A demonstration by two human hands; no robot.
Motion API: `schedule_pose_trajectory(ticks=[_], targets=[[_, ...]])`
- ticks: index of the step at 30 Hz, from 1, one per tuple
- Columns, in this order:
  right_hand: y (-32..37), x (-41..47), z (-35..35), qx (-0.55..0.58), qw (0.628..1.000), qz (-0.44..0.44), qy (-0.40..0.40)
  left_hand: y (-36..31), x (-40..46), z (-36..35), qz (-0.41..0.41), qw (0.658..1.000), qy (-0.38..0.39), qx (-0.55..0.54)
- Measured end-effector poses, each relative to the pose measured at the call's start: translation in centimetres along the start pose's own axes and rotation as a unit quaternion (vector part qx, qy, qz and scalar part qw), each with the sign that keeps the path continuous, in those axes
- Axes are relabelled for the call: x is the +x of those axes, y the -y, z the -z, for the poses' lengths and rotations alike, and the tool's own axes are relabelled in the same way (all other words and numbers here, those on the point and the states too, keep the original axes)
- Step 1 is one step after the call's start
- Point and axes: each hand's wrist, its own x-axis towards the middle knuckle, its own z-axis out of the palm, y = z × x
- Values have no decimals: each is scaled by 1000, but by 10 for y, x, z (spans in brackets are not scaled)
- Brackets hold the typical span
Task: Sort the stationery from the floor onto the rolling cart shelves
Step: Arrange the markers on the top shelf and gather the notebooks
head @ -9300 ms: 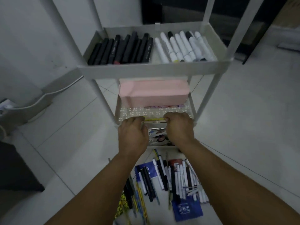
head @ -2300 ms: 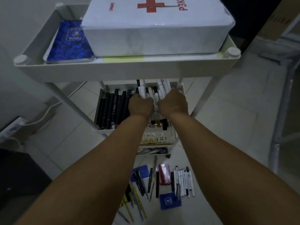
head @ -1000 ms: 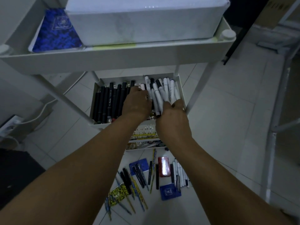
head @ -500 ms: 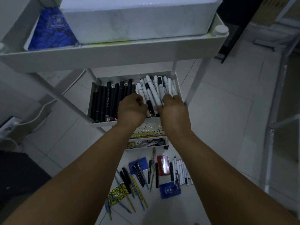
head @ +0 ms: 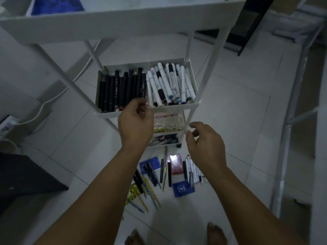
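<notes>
Head view: both empty hands, left hand (head: 136, 124) and right hand (head: 206, 144), loosely curled by marker shelf (head: 106, 114); likely next, reaching down for floor stationery (head: 169, 174).

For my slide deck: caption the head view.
Both empty hands, left and right, hover before the white plastic cart shelf holding black and white markers.

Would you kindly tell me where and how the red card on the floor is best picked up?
Pinch the red card by its long right edge, coming from above. It lies flat on the tile, and a black pen crowds its left side, while the right side looks slightly freer.
</notes>
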Motion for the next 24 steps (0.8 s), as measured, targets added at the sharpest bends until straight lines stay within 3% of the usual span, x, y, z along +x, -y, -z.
schedule_pose_trajectory(ticks=[6, 14, 19, 24], targets=[[-106, -61, -34, -33, 982, -177, 63, 67, -74, -39, 61, 997, 42, 35], [-240, -136, -162, -34, 942, -316, 110, 225, -155, -143, 139, 975, 141, 100], [-308, -146, -232, -11, 930, -355, 94, 306, -183, -211, 194, 957, 196, 90], [-365, -139, -275, 12, 934, -356, 30, 355, -208, -274, 188, 951, 234, 73]])
